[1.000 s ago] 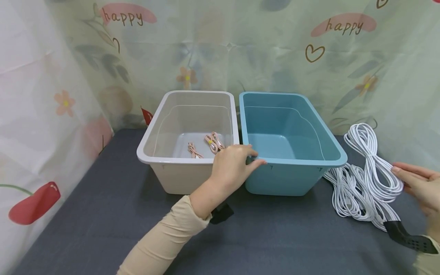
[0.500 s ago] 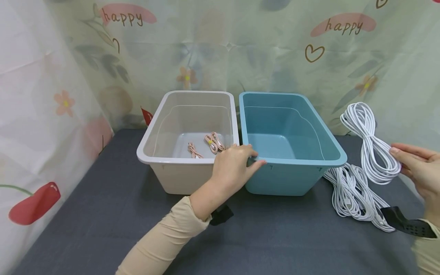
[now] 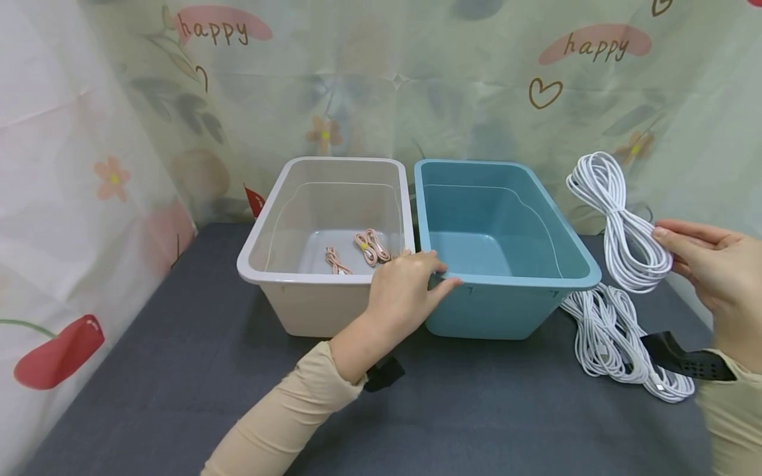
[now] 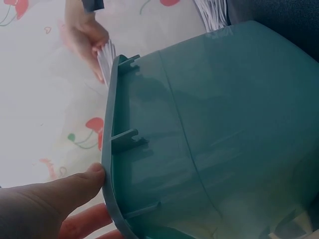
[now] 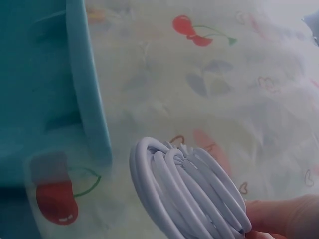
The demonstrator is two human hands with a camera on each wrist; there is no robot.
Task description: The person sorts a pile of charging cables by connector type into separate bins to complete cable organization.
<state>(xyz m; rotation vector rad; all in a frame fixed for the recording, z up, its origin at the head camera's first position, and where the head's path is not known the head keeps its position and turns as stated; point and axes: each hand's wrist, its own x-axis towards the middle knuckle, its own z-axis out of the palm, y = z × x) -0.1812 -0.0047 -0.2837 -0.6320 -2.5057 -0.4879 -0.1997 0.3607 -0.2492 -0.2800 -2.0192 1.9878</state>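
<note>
My right hand [image 3: 717,271] pinches a coiled white cable [image 3: 622,228], bunched at its middle, and holds it up beside the blue bin [image 3: 497,307]. In the right wrist view the cable's loops [image 5: 184,194] fan out from the fingers. My left hand [image 3: 405,284] grips the near left corner of the blue bin's rim, thumb outside. The left wrist view shows its thumb [image 4: 82,186] against that rim. More coiled white cables [image 3: 613,337] lie on the table under the raised one, partly hidden by the right wrist's black strap.
Left of the blue bin stands a beige bin [image 3: 315,304] with small pink cable bundles [image 3: 370,246] on its floor. Both bins sit on a dark table cloth [image 3: 178,383]. A patterned curtain [image 3: 369,86] hangs close behind them.
My right hand has lifted one white cable coil off the pile and moved it up and left toward the blue bin. The left hand has stayed on the rim.
</note>
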